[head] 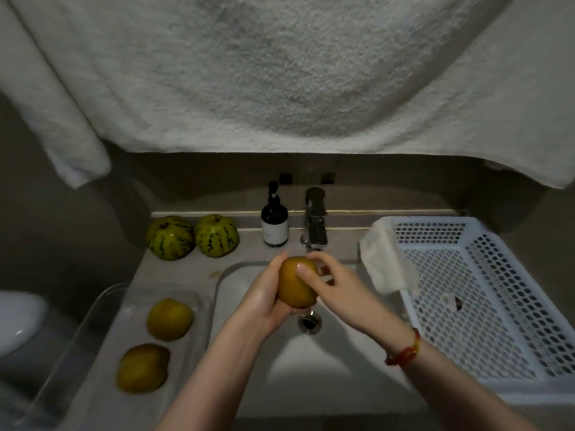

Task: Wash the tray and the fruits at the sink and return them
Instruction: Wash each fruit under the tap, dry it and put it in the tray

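Dim grey countertop [186, 269] surrounds a pale sink basin [342, 353]. Over the basin, below the metal tap [315, 219], a round yellow-orange fruit [297, 283] is cupped in the left hand [264, 298] and pinched by the right hand [334, 283]. Two similar fruits [169, 318] lie in a clear plastic tray [109, 306], seemingly wet.

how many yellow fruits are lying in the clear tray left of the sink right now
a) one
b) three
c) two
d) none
c: two yellow fruits lie in the clear tray; a third yellow fruit is held over the sink by the left hand and the right hand.
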The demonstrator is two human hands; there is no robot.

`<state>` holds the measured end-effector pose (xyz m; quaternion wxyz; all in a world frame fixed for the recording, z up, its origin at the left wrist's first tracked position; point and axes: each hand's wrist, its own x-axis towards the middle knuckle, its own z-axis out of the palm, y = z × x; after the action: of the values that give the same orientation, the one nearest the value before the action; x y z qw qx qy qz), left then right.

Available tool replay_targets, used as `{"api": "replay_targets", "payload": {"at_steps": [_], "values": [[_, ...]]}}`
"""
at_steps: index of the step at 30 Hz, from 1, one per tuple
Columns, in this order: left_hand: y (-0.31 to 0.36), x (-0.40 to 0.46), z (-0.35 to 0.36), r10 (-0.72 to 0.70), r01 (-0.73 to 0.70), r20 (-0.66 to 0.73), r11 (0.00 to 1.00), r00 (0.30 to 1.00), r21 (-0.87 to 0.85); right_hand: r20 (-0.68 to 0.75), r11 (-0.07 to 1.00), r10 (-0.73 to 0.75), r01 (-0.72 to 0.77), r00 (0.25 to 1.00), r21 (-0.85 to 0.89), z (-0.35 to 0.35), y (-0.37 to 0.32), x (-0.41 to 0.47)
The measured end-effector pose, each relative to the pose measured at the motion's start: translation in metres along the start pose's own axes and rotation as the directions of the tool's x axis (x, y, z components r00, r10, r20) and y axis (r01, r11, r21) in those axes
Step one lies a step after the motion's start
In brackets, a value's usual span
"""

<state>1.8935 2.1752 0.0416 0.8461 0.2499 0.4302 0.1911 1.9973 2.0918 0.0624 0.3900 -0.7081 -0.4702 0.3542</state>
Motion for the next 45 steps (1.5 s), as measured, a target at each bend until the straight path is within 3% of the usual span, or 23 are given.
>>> {"api": "replay_targets", "payload": {"at_steps": [6,10,14,19,22,26,28,29,33,36,40,42,45], "values": [[0.013,-0.035,-0.068,0.186,-0.184,-0.144,0.983,0.972,0.024,0.247,0.997,-0.045,0.027,0.968,0.075,0.075,-0.014,0.017],[0.032,-0.067,-0.111,0.365,-0.308,-0.211,0.916,0.907,0.258,0.225,0.986,-0.156,0.166,0.962,-0.025,0.121,-0.033,0.032],[0.048,-0.112,-0.161,0.448,-0.305,-0.232,0.83,0.864,0.467,0.302,0.937,-0.28,0.328,0.911,-0.123,0.16,-0.054,0.035],[0.032,-0.158,-0.209,0.407,-0.188,-0.277,0.795,0.87,0.577,0.442,0.845,-0.359,0.487,0.822,-0.221,0.208,-0.049,0.007],[0.015,-0.168,-0.229,0.363,-0.089,-0.31,0.762,0.879,0.641,0.535,0.727,-0.41,0.618,0.739,-0.297,0.224,-0.036,-0.01],[-0.008,-0.162,-0.247,0.313,0.005,-0.322,0.709,0.893,0.705,0.578,0.312,-0.616,0.839,0.535,-0.445,0.234,-0.022,-0.021],[-0.016,-0.155,-0.252,0.316,0.021,-0.333,0.696,0.889,0.718,0.611,0.194,-0.648,0.874,0.455,-0.446,0.238,-0.019,-0.021],[-0.018,-0.152,-0.253,0.327,0.02,-0.33,0.682,0.886,0.731,0.624,0.183,-0.645,0.882,0.441,-0.433,0.24,-0.018,-0.021],[-0.026,-0.143,-0.249,0.379,-0.008,-0.269,0.591,0.885,0.807,0.688,0.23,-0.562,0.886,0.458,-0.402,0.241,-0.009,-0.021],[-0.033,-0.137,-0.247,0.396,-0.001,-0.289,0.592,0.872,0.806,0.787,0.317,-0.416,0.884,0.455,-0.343,0.238,-0.012,-0.012],[-0.036,-0.132,-0.252,0.404,0.006,-0.307,0.597,0.862,0.802,0.734,0.495,-0.408,0.807,0.543,-0.322,0.228,-0.028,0.011],[-0.037,-0.129,-0.255,0.387,0.03,-0.317,0.593,0.866,0.805,0.709,0.486,-0.401,0.79,0.581,-0.373,0.225,-0.037,0.024],[-0.038,-0.125,-0.252,0.368,0.049,-0.309,0.571,0.877,0.819,0.742,0.338,-0.299,0.794,0.6,-0.506,0.232,-0.043,0.038]]}}
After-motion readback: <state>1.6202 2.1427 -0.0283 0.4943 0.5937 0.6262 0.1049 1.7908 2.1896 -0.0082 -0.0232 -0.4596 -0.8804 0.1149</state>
